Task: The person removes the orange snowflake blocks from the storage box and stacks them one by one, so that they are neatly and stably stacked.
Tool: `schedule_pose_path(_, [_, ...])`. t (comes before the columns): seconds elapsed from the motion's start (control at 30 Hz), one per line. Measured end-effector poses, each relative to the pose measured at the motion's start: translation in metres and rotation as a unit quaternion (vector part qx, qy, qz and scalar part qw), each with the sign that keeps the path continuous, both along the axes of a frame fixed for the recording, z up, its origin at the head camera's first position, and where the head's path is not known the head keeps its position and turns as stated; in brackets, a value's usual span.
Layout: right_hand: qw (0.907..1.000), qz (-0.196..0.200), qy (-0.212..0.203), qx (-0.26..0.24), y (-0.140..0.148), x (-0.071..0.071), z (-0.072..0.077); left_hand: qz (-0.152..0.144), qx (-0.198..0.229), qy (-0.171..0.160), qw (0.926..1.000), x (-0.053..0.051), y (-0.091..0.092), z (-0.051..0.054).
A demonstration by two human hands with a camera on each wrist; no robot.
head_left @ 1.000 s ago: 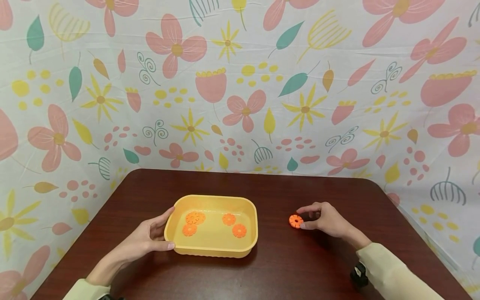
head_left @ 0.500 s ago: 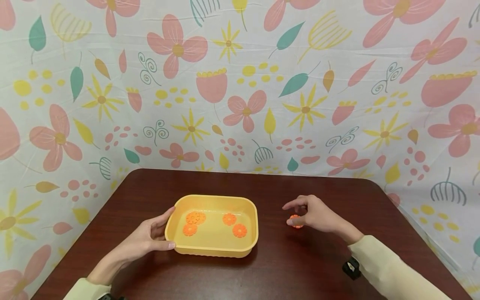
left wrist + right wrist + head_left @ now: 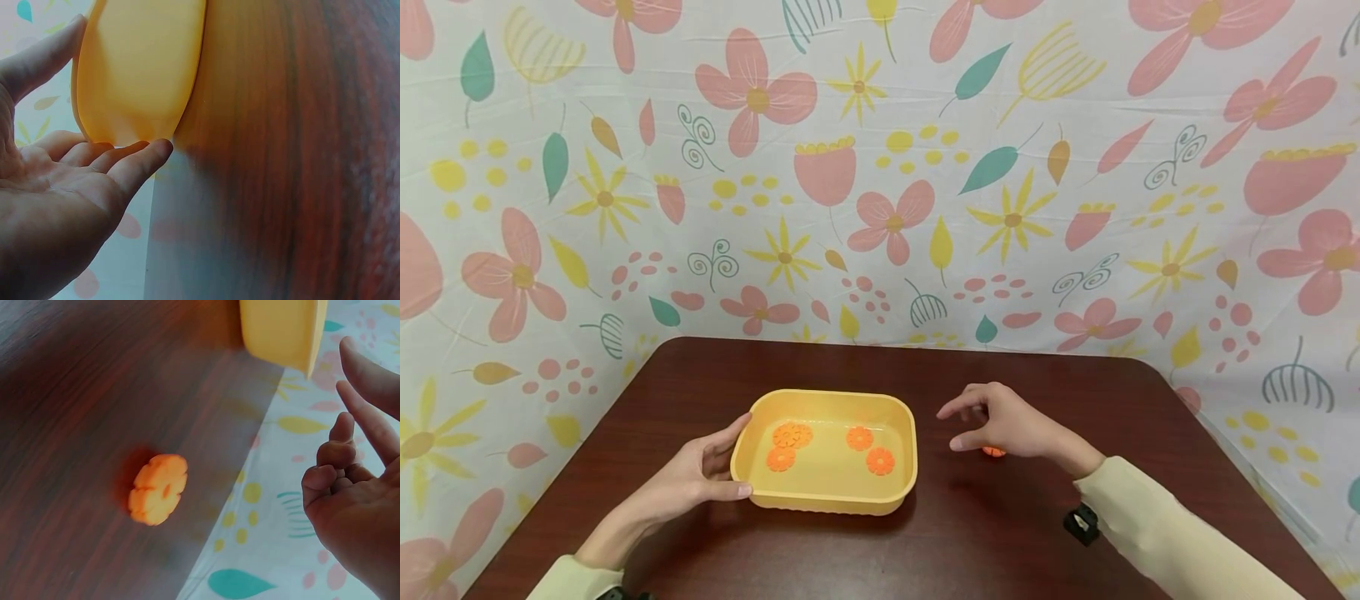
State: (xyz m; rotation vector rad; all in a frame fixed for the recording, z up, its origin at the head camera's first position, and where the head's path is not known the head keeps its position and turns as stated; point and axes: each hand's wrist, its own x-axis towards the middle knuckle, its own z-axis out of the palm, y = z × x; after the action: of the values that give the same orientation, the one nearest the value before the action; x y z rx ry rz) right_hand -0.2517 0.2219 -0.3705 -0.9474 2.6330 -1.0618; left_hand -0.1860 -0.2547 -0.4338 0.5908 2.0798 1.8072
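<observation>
A yellow rectangular tray [image 3: 823, 495] stands on the table with several orange notched discs [image 3: 880, 461] lying flat inside. My left hand [image 3: 681, 482] holds its left end, thumb at the near corner and a finger at the far one; the left wrist view shows the fingers against the tray's end wall. Between the tray and its own forearm, my right hand [image 3: 1011, 423] hovers with thumb and index finger apart and nothing between them. One more orange notched disc [image 3: 158, 489] lies on the table, mostly hidden behind the right hand in the head view.
The dark wood table [image 3: 842, 554] has rounded far corners. A white cloth with printed flowers [image 3: 891, 223] hangs behind and along its sides. A black wrist camera [image 3: 1081, 523] sits under the right sleeve.
My right hand has let go of the orange disc and moved left toward the tray. The disc stays on the table. The left hand and tray have hardly moved.
</observation>
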Motion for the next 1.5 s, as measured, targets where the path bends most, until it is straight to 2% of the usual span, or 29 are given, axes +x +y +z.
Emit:
schedule_pose_path(0.33, [0.9977, 0.066, 0.015, 0.003, -0.035, -0.004, 0.007, 0.0, 0.0, 0.002, 1.0, 0.0, -0.001, 0.0])
schedule_pose_path(0.53, [0.9946, 0.104, 0.004, -0.003, -0.057, -0.008, 0.008, 0.002, 0.004, -0.002, 1.0, 0.001, -0.001, 0.0])
schedule_pose_path(0.77, [0.9918, 0.126, -0.01, 0.019, -0.082, -0.008, 0.01, -0.005, 0.016, 0.005, 0.9998, 0.002, 0.001, 0.001])
schedule_pose_path(1.2, [0.9814, 0.177, -0.016, 0.072, -0.113, -0.019, -0.006, 0.003, 0.005, -0.007, 1.0, 0.001, 0.001, 0.0])
schedule_pose_path(1.5, [0.9724, 0.205, -0.027, 0.109, -0.125, -0.025, -0.013, -0.003, 0.01, -0.001, 0.9999, 0.0, 0.001, 0.0])
